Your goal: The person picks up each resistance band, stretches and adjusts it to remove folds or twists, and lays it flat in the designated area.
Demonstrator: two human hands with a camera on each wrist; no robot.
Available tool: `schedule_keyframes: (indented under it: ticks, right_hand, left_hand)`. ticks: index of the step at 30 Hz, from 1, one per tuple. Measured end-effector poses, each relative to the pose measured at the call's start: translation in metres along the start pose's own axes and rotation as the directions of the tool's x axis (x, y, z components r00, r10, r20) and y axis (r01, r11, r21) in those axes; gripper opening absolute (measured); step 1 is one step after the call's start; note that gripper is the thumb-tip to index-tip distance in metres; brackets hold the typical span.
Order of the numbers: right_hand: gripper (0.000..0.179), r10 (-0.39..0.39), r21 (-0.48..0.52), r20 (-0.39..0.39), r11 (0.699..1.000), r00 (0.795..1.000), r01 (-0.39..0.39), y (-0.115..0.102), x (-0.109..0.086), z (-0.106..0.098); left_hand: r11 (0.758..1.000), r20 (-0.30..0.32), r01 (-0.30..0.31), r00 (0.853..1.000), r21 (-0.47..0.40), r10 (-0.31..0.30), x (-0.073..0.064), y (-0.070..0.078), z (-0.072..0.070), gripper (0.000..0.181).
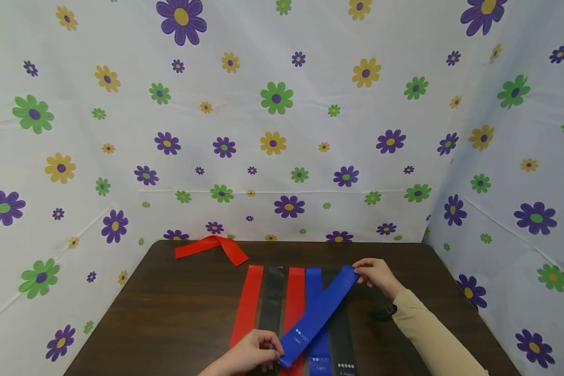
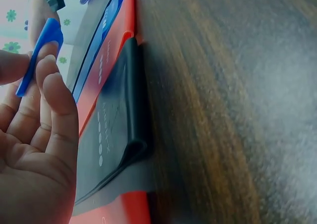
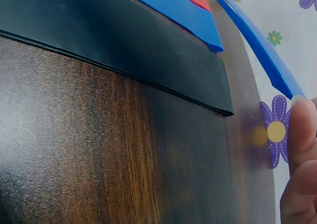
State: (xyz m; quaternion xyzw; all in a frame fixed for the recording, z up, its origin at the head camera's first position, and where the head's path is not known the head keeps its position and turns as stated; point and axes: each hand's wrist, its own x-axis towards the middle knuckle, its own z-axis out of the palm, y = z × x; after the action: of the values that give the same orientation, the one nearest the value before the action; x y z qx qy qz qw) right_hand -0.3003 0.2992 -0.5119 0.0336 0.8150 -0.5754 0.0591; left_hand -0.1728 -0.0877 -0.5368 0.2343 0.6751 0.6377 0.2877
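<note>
A blue resistance band (image 1: 317, 318) marked "Light" is stretched diagonally above a row of flat bands. Its near end is pinched between the thumb and fingers of my left hand (image 1: 256, 351); in the left wrist view that blue end (image 2: 41, 55) shows edge-on. My right hand (image 1: 378, 274) pinches the far end at the upper right. Beneath lie, from left to right, a red band (image 1: 247, 303), a black band (image 1: 271, 300), another red band (image 1: 295, 292), a second blue band (image 1: 320, 347) and a black band (image 1: 342, 334) on the right.
A loose red band (image 1: 211, 247) lies folded near the back left edge of the dark wooden table (image 1: 169, 308). Behind and beside the table hangs a white flower-print cloth (image 1: 244, 120). A dark watch-like device (image 1: 383, 312) sits at the right wrist.
</note>
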Motion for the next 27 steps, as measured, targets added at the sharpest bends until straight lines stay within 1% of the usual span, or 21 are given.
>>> schedule_keyframes:
  ticks: [2,5,10,13,18,20,23,27]
  right_hand:
    - [0.018,0.008,0.004,0.0,1.0,1.0,-0.008,0.002,0.0,-0.001]
    - [0.02,-0.008,0.004,0.009,1.0,1.0,0.008,0.002,0.0,-0.001]
    - [0.021,-0.011,0.03,0.002,0.999,1.0,0.01,0.003,0.003,0.0]
    - [0.021,-0.01,0.034,0.004,0.999,1.0,0.01,0.005,0.006,0.002]
    - [0.02,0.001,0.03,-0.009,1.0,1.0,-0.001,0.005,0.009,0.004]
    - [0.019,0.005,0.032,-0.015,0.999,1.0,-0.004,0.003,0.01,0.004]
    - [0.019,0.005,0.039,-0.014,0.999,1.0,-0.005,0.002,0.01,0.004]
    - [0.019,0.014,0.06,-0.014,0.998,1.0,-0.013,0.003,0.013,0.004]
  left_hand:
    - [1.0,0.006,0.012,1.0,-0.009,-0.011,0.0,-0.001,0.002,0.018]
    - [1.0,0.013,0.017,1.0,-0.012,-0.016,0.0,-0.001,0.005,0.018]
    - [0.999,0.043,0.032,0.999,-0.005,-0.032,0.0,0.0,0.008,0.019]
    - [0.998,0.056,0.058,0.997,-0.027,-0.056,0.001,0.0,0.01,0.019]
    - [0.99,0.061,0.112,0.992,-0.081,-0.107,0.003,-0.001,0.014,0.02]
    - [0.988,0.063,0.124,0.991,-0.091,-0.119,0.004,-0.001,0.016,0.02]
    - [0.987,0.08,0.122,0.99,-0.1,-0.115,0.007,-0.001,0.019,0.021]
    - [0.989,0.112,0.095,0.99,-0.116,-0.082,0.011,-0.004,0.024,0.023]
